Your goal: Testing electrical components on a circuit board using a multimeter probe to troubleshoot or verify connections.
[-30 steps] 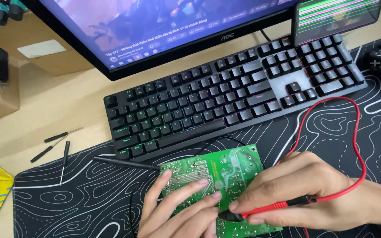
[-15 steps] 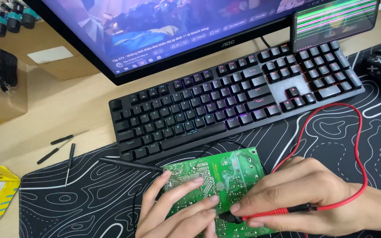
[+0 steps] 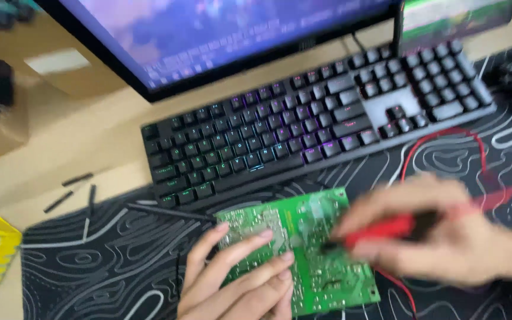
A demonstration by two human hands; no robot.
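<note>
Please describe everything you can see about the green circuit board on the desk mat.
The green circuit board is a flat rectangular panel lying solder side up, with pale traces and small silver solder points. It rests, slightly rotated, on the black desk mat with white wavy lines, just in front of the black keyboard. The left hand lies with its fingers on the left part. The right hand, blurred by motion, holds a red probe whose dark tip points at the board's middle. A red wire loops behind.
</note>
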